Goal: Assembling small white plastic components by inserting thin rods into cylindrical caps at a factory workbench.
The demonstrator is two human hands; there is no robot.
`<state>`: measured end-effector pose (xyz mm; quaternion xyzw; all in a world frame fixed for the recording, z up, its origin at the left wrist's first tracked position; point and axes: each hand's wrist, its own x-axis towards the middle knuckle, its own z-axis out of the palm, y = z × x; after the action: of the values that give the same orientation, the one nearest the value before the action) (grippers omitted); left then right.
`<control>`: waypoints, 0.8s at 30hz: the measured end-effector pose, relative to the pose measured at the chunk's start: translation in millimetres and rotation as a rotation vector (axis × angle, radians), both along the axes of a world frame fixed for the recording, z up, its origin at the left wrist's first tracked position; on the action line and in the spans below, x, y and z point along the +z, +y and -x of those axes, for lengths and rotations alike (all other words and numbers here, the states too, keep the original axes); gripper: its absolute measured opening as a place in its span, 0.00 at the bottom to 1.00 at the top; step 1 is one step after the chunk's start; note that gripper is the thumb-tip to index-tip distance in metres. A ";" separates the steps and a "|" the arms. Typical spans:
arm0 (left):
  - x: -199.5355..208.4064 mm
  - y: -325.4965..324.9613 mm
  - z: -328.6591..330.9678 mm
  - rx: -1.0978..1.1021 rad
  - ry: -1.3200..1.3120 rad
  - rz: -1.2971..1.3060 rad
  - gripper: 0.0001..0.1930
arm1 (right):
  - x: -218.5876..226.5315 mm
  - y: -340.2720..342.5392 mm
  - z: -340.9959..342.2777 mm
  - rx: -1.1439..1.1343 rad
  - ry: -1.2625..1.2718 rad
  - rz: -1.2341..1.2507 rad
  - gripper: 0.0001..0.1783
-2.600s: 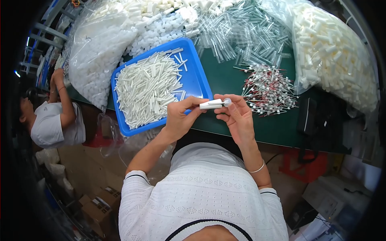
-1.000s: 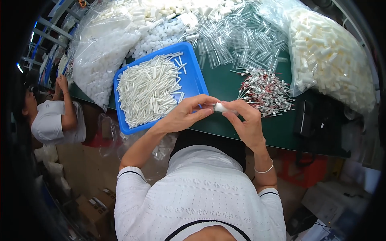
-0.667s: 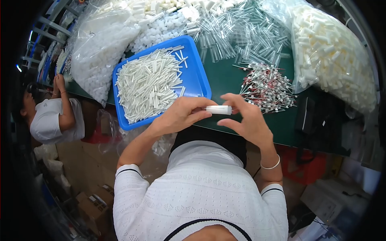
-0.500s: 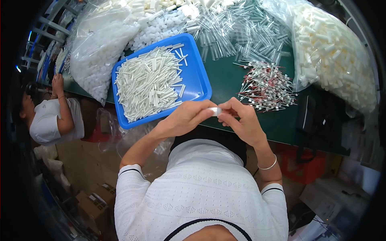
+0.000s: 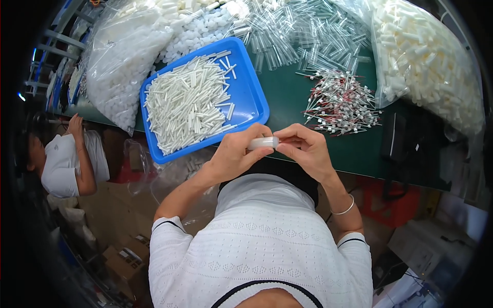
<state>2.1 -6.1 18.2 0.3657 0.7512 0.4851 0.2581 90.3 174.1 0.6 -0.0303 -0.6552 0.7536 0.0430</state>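
Note:
Both of my hands meet at the table's near edge, around a short whitish tube (image 5: 263, 143) that looks translucent. My left hand (image 5: 231, 154) grips it between thumb and fingers, with the tube lying nearly level. At its right end my right hand (image 5: 308, 151) is closed in a pinch; the fingertips hide whatever small part sits there. Just left of the hands stands a blue tray (image 5: 251, 87) holding a heap of thin white rods (image 5: 187, 105). A pile of small white pieces with red and metallic leads (image 5: 341, 105) lies beyond my right hand.
Clear tubes (image 5: 313, 31) are heaped at the back of the green table (image 5: 282, 97). Bags of white caps (image 5: 123, 61) and cream cylinders (image 5: 426, 66) flank them. A black object (image 5: 395, 138) lies at right. Another person (image 5: 67, 159) sits at far left.
More of the whitish tube now shows between my hands, and it has shifted slightly left. My left fingers have opened out along it. The whole view has tilted a little.

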 end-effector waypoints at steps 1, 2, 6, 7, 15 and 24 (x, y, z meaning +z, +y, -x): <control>-0.2 0.5 -0.6 0.000 0.001 0.002 0.07 | -3.7 -1.1 -1.3 0.000 0.001 0.002 0.09; -1.3 1.7 -1.4 0.006 0.084 0.010 0.09 | -7.7 -2.0 -2.3 -0.017 -0.004 0.055 0.09; -9.3 -0.4 -2.0 -0.058 0.441 -0.003 0.12 | -23.2 -0.7 -2.7 -0.008 0.079 0.106 0.09; -11.2 -1.3 -3.4 -0.059 0.438 0.003 0.12 | -21.6 -0.2 -2.6 -0.008 0.076 0.112 0.09; -11.8 0.5 -5.1 -0.142 0.046 -0.010 0.10 | -25.7 4.4 -7.1 0.043 0.151 0.073 0.09; -31.8 2.1 -16.8 -0.158 -1.227 -0.308 0.22 | -34.0 -15.4 -2.4 0.056 0.101 0.359 0.07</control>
<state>18.9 -4.0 -13.7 0.1085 0.3590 0.6884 0.6209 92.7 158.7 -33.4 0.0188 -0.5080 0.8598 0.0486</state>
